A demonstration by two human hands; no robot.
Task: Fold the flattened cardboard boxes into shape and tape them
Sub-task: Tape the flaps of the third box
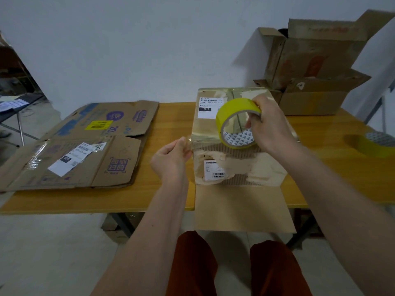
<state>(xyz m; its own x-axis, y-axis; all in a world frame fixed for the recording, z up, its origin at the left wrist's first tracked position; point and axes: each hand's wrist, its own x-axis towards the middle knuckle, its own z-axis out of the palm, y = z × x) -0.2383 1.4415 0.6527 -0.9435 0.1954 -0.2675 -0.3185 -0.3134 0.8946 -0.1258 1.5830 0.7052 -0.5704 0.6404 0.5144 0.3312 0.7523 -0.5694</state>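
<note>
While my right hand grips the yellow tape roll with fingers curled over its rim, just right of the frame's centre, I hold the roll above the top of the folded box. My left hand, a little lower and to the left, pinches the free end of the clear tape between thumb and fingers, beside the left edge of the box. The tape strip runs from this hand toward the roll. The box stands on the wooden table, with white shipping labels on its top, and one flap hangs over the near table edge. At the left of the frame lie the flattened cardboard boxes, on the table. At the upper right stand open boxes against the wall. At the right edge rests a second tape roll.
</note>
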